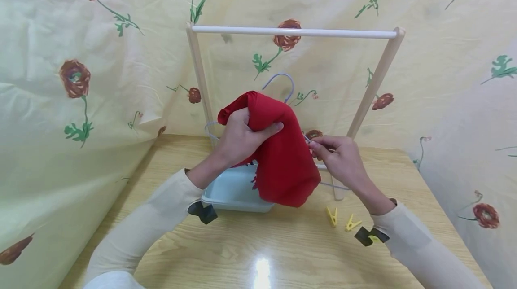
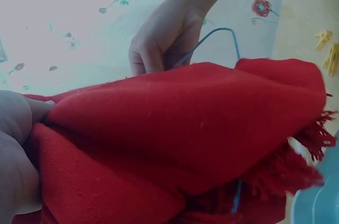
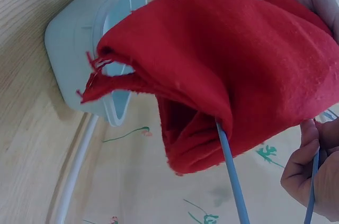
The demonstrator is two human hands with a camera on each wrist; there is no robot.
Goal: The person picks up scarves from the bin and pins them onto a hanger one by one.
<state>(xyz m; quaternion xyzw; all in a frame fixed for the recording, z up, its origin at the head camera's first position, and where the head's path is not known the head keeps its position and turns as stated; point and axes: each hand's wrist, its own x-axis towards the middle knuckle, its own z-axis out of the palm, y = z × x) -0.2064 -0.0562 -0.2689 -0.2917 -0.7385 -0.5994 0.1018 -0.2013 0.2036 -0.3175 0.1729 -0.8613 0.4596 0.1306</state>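
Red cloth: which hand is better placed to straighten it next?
Probably the left hand: it grips the red cloth, while the right hand pinches the hanger and could steady it.

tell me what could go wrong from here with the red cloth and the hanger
The red fringed cloth could slip off the thin blue hanger if the left hand lets go: it looks bunched, and two small yellow clothespins lie unused on the wood-grained table. If it drops, it might land partly in the light-blue plastic basin below. The hanger could also tilt, since the right hand pinches it at one side.
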